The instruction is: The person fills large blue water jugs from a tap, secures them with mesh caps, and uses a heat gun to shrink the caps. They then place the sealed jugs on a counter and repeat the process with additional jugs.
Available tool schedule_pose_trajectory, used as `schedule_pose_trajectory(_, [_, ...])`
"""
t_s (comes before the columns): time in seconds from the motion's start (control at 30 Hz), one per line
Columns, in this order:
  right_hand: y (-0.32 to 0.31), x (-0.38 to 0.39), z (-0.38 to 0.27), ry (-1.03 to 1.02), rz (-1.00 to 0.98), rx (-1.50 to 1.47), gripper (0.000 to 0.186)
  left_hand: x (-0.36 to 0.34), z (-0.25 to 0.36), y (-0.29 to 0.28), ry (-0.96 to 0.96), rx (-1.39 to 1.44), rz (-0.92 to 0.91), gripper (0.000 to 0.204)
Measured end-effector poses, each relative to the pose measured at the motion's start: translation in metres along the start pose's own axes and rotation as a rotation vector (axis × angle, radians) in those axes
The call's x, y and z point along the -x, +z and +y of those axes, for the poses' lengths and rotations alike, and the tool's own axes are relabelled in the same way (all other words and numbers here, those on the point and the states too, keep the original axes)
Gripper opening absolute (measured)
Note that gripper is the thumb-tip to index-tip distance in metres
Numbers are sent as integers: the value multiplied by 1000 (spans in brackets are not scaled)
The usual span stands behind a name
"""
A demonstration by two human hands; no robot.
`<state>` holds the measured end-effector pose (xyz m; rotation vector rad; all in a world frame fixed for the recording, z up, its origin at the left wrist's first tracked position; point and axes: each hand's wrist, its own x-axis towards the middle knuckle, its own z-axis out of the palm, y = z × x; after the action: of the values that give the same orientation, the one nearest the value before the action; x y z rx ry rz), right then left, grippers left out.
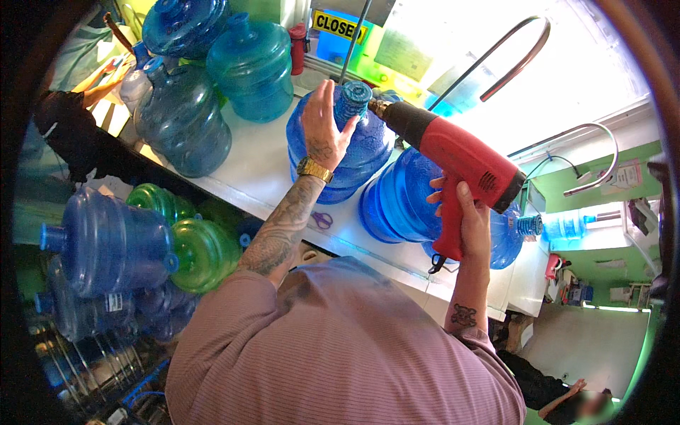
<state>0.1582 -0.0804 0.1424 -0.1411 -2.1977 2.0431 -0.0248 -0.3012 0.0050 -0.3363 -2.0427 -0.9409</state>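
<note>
My right hand [467, 212] is wrapped round the grip of a red and black heat gun [471, 152]. The gun's metal nozzle points at the wrapped neck [353, 99] of a large blue water jug [358, 159], close to its side. On the other side of that neck is my left hand [327, 124], fingers stretched upward and thumb apart; whether it touches the wrap I cannot tell. The jug stands upright on the white counter [262, 170]. Just right of it is another blue jug [400, 198], partly hidden by the gun and my right hand.
Purple-handled scissors [322, 220] lie on the counter. More blue jugs [251, 71] stand at its far left. Blue and green jugs [205, 255] are stacked below on the left. Curved metal pipes [528, 32] rise at the back right. Other people [67, 127] are at the edges.
</note>
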Motion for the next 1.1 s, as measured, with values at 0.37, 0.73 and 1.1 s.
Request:
schedule_pose_trajectory(0.37, [2, 8, 53, 24, 10, -57, 55, 6, 12, -3, -393, 692, -50, 54])
schedule_pose_trajectory(0.73, [-24, 23, 51, -19, 16, -83, 55, -86, -37, 47, -535, 948, -218, 51])
schedule_pose_trajectory(1.1, [-39, 32, 40, 2, 43, -101, 56, -90, -25, 42, -724, 1097, -768, 65])
